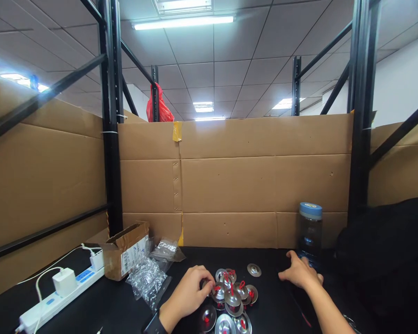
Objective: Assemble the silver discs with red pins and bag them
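Observation:
Small silver cymbals (233, 299) with red cords lie heaped on the black table, several overlapping. My left hand (190, 290) is at the heap's left edge, thumb and fingers pinched on the rim of one small cymbal (218, 291); the fingers partly hide the grip. A single loose metal disc (254, 270) lies flat behind the heap. To the right, my right hand (302, 272) is open over the table with thumb and fingers apart, holding nothing. Just behind it stands a clear jar (310, 232) with a blue lid, its base partly hidden by the hand.
On the left are a white power strip (64, 297) with plugged chargers, an opened cardboard box (125, 250) and crumpled clear plastic wrap (149, 276). A cardboard wall (230, 185) closes off the back between black metal posts. Black fabric (386, 260) bulges at the right.

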`<state>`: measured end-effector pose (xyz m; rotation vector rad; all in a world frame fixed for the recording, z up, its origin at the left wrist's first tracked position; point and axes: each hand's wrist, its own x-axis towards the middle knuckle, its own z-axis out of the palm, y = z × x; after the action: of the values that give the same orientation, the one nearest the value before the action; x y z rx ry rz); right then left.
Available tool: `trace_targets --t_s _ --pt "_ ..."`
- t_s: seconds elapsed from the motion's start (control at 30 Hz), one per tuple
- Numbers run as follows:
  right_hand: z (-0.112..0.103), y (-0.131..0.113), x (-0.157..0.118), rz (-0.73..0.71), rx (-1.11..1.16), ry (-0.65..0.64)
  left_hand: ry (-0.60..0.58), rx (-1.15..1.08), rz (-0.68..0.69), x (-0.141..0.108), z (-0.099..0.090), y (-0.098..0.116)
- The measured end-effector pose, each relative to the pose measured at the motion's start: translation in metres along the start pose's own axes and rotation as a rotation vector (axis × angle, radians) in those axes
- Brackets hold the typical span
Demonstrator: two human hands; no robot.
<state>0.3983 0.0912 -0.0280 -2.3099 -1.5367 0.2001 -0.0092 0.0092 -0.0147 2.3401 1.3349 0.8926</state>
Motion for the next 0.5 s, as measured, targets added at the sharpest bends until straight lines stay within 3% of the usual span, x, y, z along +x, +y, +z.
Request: trace_targets --t_s 0.5 --pt "0.0001 0.0009 0.0033 0.033 0.047 -0.036 0.001 -0.016 0.014 0.0005 -0.0021 0.0008"
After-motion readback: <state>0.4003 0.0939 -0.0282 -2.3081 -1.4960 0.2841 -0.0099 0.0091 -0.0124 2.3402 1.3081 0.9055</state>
